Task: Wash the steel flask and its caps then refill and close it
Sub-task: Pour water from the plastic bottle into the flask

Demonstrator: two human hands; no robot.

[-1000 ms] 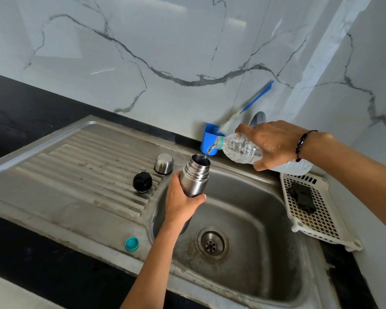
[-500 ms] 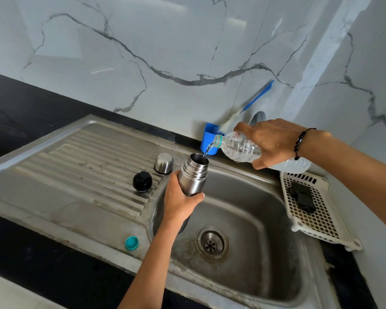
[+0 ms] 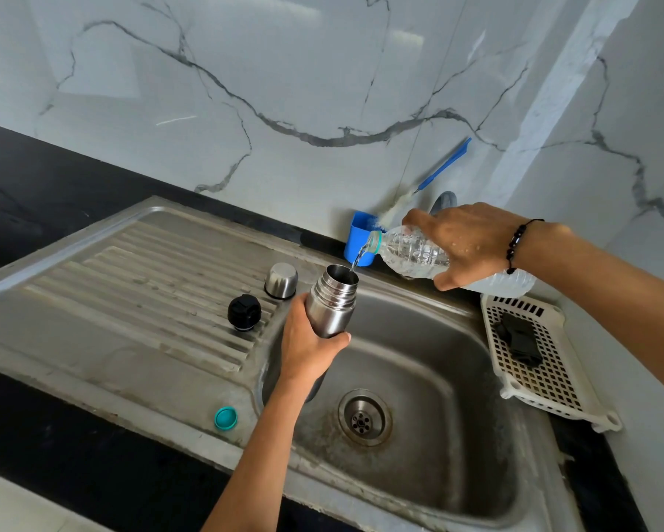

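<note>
A brushed, glossy steel flask [image 3: 332, 305] is seen beside a clear ribbed plastic bottle [image 3: 418, 255]. The steel sink [image 3: 438, 378] is dulled and stained, the wall [image 3: 284, 90] is polished marble, and the perforated basket [image 3: 545, 370] is matt plastic.

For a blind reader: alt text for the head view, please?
A right hand pours water from a plastic bottle into an open steel flask gripped by the left hand over a sink; two caps sit alongside.
</note>
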